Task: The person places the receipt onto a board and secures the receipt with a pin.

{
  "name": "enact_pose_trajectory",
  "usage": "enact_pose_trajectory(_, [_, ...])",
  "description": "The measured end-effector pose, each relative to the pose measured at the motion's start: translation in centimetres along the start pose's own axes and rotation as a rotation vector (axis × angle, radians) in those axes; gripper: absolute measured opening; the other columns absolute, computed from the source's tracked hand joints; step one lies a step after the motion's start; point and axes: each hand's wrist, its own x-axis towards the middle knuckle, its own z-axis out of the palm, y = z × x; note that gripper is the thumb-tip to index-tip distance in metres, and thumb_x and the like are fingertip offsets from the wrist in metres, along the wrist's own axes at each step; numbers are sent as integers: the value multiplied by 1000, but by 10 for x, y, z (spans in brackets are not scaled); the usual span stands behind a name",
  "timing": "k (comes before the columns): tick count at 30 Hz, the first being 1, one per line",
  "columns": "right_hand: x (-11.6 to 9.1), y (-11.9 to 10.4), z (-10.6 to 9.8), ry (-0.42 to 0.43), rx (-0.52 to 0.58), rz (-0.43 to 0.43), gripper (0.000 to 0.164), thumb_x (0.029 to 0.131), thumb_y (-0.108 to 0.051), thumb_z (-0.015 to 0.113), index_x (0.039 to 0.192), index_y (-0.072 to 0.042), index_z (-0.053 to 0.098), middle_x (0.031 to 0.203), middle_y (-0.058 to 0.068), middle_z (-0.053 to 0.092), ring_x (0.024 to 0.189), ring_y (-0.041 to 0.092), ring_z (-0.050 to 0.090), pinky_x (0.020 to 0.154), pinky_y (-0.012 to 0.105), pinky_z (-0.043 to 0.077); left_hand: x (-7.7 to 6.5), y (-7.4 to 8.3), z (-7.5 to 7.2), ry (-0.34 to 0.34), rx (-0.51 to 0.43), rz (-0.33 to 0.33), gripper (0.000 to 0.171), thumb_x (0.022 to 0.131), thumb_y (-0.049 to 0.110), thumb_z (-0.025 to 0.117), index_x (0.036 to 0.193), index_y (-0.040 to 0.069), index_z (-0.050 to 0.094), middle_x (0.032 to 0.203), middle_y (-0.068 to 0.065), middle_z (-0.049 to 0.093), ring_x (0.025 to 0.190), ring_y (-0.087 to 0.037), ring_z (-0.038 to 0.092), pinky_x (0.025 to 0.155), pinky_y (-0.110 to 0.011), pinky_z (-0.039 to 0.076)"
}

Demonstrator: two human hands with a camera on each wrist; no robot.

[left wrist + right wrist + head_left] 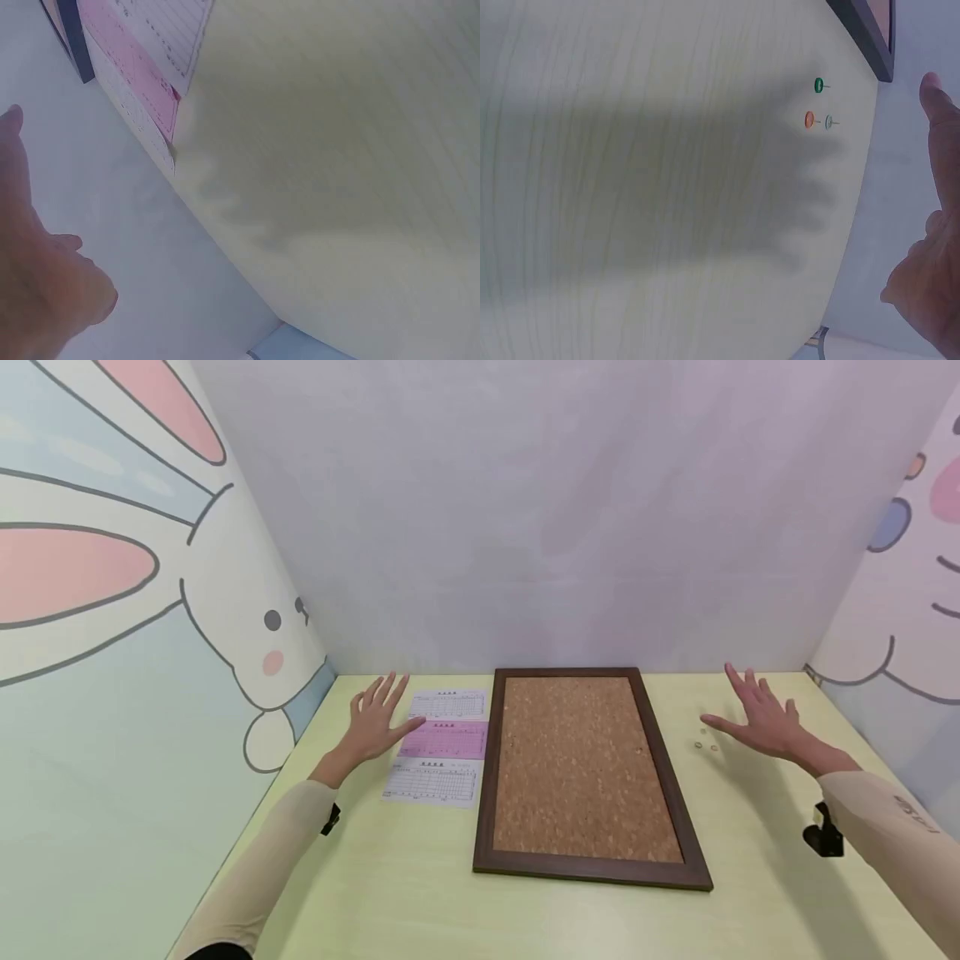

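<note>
My left hand (371, 727) hovers with fingers spread above the table's left side, its thumb overlapping the edge of three printed form slips in the head view. The back slip (447, 703) is white, the middle one (442, 741) pink, the front one (432, 782) white. Over on the right, my other hand (765, 722) is also raised, fingers apart and holding nothing. Close by its thumb lie three thumbtacks: a green one (819, 85), an orange one (809, 119) and a pale one (829, 121). Between the hands lies a cork board (585, 768) in a dark brown frame.
The pale wood-grain table (390, 885) meets a plain light wall (525, 527) at the back. Side panels with cartoon animals, one a rabbit (232, 610), stand at left and right. The board's front edge reaches farther toward me than the slips.
</note>
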Motion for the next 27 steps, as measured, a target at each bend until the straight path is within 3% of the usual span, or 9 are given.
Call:
enact_pose_trajectory(6, [6, -14, -1, -32, 150, -48, 100, 102, -44, 58, 162, -13, -16, 164, 37, 2, 139, 68, 23, 102, 81, 27, 5, -1, 5, -12, -142, -24, 91, 95, 52, 61, 164, 14, 17, 168, -19, 25, 153, -45, 20, 114, -71, 13])
enact_pose_trajectory(11, [6, -31, 6, -15, 211, -94, 90, 104, -37, 58, 164, -8, -2, 158, 41, 24, 137, 61, 37, 102, 74, 37, 8, -4, 9, -36, -232, -58, 89, 96, 49, 61, 165, 15, 16, 167, -18, 29, 149, -47, 25, 110, -70, 18])
enact_pose_trajectory(16, [4, -45, 13, -40, 262, -137, 78, 105, -32, 58, 162, -1, 15, 144, 39, 49, 120, 54, 60, 84, 52, 58, 14, -5, 10, -72, -365, -112, 84, 99, 46, 59, 165, 17, 17, 162, -22, 37, 149, -48, 27, 113, -74, 14])
enact_pose_trajectory(20, [3, -50, 18, -133, 326, -151, 71, 106, -28, 57, 160, 3, 22, 133, 35, 61, 103, 35, 73, 73, 33, 59, 15, -6, 9, -144, -493, -181, 80, 100, 47, 60, 164, 17, 22, 159, -22, 41, 150, -45, 30, 117, -72, 20])
enact_pose_trajectory(23, [4, -50, 22, -219, 391, -140, 71, 107, -27, 55, 159, 5, 20, 131, 34, 62, 99, 25, 75, 77, 31, 59, 14, -9, 10, -193, -578, -239, 77, 100, 48, 60, 163, 20, 26, 159, -20, 42, 149, -41, 32, 117, -68, 27])
enact_pose_trajectory(27, [4, -47, 29, -312, 441, -108, 71, 107, -27, 54, 158, 8, 20, 130, 33, 64, 100, 23, 74, 81, 34, 60, 15, -15, 12, -218, -633, -275, 73, 101, 48, 60, 161, 20, 32, 157, -19, 43, 146, -40, 36, 115, -64, 32])
